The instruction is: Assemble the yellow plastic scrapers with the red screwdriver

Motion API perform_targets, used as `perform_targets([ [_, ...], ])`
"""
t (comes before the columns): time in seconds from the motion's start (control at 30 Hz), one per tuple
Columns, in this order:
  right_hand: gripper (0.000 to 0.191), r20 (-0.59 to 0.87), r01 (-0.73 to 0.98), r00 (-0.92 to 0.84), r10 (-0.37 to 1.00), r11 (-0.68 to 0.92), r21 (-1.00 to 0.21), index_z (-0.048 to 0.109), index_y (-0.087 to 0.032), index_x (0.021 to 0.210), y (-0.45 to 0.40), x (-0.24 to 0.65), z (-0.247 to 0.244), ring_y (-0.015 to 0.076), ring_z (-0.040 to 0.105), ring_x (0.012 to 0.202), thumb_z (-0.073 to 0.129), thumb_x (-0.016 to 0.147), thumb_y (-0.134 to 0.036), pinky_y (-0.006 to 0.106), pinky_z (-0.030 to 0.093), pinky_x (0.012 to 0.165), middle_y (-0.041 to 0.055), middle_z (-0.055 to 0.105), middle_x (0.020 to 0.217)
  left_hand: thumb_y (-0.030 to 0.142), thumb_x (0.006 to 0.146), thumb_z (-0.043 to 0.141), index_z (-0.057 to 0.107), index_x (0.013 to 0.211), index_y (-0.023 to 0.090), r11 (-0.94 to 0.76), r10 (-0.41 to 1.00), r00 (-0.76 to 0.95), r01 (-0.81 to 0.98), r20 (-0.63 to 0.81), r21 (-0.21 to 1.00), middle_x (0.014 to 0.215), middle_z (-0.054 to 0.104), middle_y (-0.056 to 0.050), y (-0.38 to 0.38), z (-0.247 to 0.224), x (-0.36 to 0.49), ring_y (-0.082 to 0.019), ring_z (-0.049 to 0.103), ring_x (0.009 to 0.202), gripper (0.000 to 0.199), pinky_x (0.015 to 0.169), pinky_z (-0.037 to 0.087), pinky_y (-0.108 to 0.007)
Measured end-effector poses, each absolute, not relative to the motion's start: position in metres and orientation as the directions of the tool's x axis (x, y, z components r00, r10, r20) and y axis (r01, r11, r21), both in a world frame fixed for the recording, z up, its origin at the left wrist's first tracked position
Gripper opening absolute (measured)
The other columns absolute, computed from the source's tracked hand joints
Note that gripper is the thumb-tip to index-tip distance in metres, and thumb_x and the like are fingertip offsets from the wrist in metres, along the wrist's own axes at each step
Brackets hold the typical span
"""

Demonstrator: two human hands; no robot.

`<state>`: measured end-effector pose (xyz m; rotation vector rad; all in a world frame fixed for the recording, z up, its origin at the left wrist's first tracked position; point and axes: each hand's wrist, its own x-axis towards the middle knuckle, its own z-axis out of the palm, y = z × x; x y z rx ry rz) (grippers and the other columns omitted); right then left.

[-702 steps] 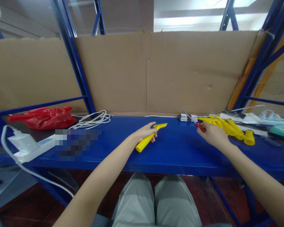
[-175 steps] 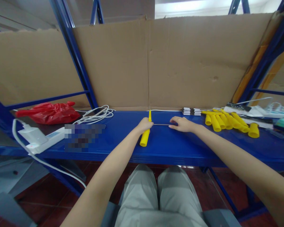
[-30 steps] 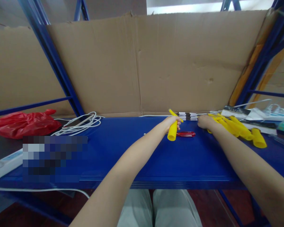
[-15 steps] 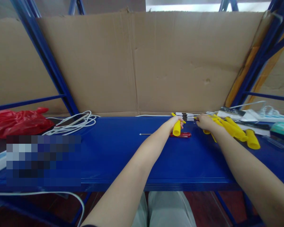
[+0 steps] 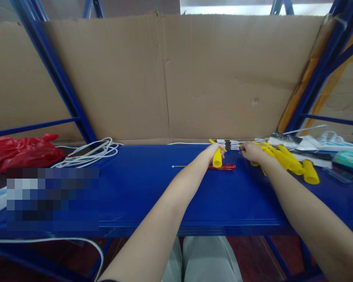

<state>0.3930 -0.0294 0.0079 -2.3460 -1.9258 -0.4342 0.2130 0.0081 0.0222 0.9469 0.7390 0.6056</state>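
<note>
My left hand point(image 5: 217, 150) is closed around a yellow tapered plastic tube point(image 5: 217, 158), its wide end pointing toward me. Just past it, at the back of the bench, lies a row of thin white sticks with black bands point(image 5: 229, 145). My right hand point(image 5: 249, 151) is at the right end of that row with its fingers pinched together; what they hold is too small to make out. More yellow tapered tubes point(image 5: 294, 162) lie piled beside and partly behind my right wrist. Below my left hand rests a screwdriver point(image 5: 228, 167) with a red handle, its shaft partly covered by my forearm.
A coiled white cable point(image 5: 106, 150) and a red plastic bag point(image 5: 23, 152) lie on the left of the blue bench point(image 5: 129, 196). On the right are a white power strip point(image 5: 333, 145) and a green packet point(image 5: 348, 161). A cardboard panel point(image 5: 217, 78) stands along the back.
</note>
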Motion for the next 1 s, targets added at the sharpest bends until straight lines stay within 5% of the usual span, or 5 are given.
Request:
perform_targets([
  [0.3, 0.049, -0.008, 0.998, 0.068, 0.998, -0.068, 0.016, 0.063, -0.025, 0.115, -0.028, 0.35, 0.017, 0.0231, 0.051, 0.115, 0.039, 0.076, -0.009, 0.037, 0.04, 0.094, 0.0029, 0.06, 0.123, 0.005, 0.074, 0.043, 0.044, 0.075, 0.015, 0.322, 0.819, 0.537, -0.14, -0.202, 0.936, 0.048, 0.037, 0.005, 0.025, 0.05, 0.151, -0.005, 0.032, 0.035, 0.01, 0.035, 0.031, -0.015],
  [0.73, 0.052, 0.09, 1.0, -0.022, 0.996, 0.024, -0.017, 0.063, -0.026, 0.115, -0.012, 0.354, -0.002, 0.0236, 0.052, 0.115, 0.04, 0.071, -0.009, 0.038, 0.04, 0.096, 0.002, 0.059, 0.124, 0.007, 0.074, 0.042, 0.044, 0.078, 0.016, 0.094, 0.904, 0.419, 0.006, -0.088, 0.996, 0.046, 0.04, 0.006, 0.013, 0.062, 0.056, -0.006, 0.036, 0.034, 0.01, 0.034, 0.033, -0.016],
  [1.0, 0.054, 0.11, 0.998, -0.066, 0.992, 0.066, -0.002, 0.061, -0.02, 0.119, -0.002, 0.358, -0.011, 0.0219, 0.051, 0.116, 0.04, 0.071, -0.008, 0.033, 0.04, 0.095, 0.0055, 0.057, 0.126, 0.007, 0.07, 0.046, 0.048, 0.08, 0.015, -0.188, 0.955, 0.277, 0.296, 0.104, 0.936, 0.047, 0.042, 0.006, 0.003, 0.068, 0.031, -0.007, 0.04, 0.033, 0.012, 0.039, 0.037, -0.019],
])
